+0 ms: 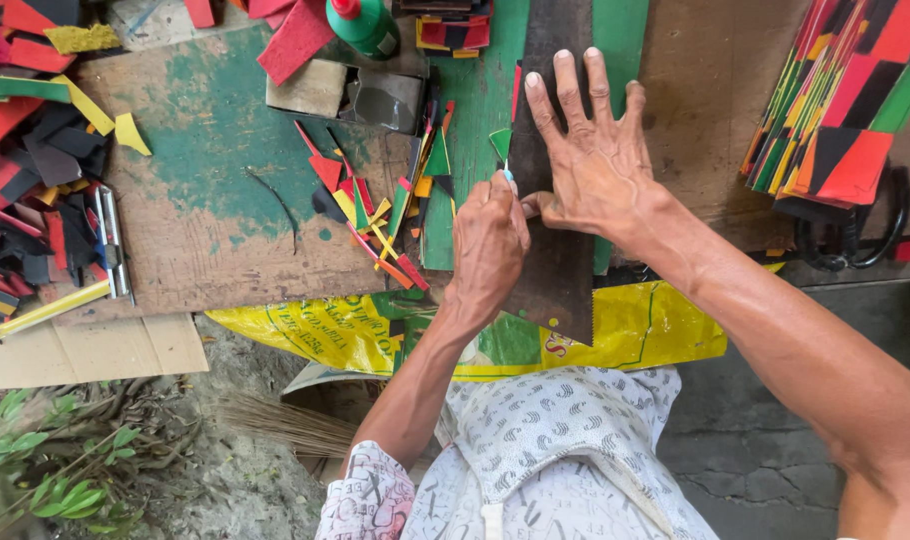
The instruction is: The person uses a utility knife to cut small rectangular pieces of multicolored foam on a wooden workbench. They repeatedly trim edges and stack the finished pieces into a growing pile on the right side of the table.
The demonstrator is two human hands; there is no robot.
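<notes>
Cutting green sheet along a dark straightedge.

The right hand (pixel 595 160) lies spread flat, pressing the dark strip (pixel 555 270) onto the green sheet (pixel 475 120) at the bench's middle. The left hand (pixel 488 245) is closed around a small knife (pixel 506 172) at the strip's left edge, roughly midway along; the near half seems uncut. Coloured offcuts (pixel 375 215) crowd the left, finished stacks (pixel 840 100) the right.

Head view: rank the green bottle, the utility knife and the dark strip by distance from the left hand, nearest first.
From the left hand:
1. Dark strip: right beside it, under the right hand.
2. Green bottle: up at the top edge, slightly left.
3. Utility knife: far left, beside the pile of scraps.
</notes>
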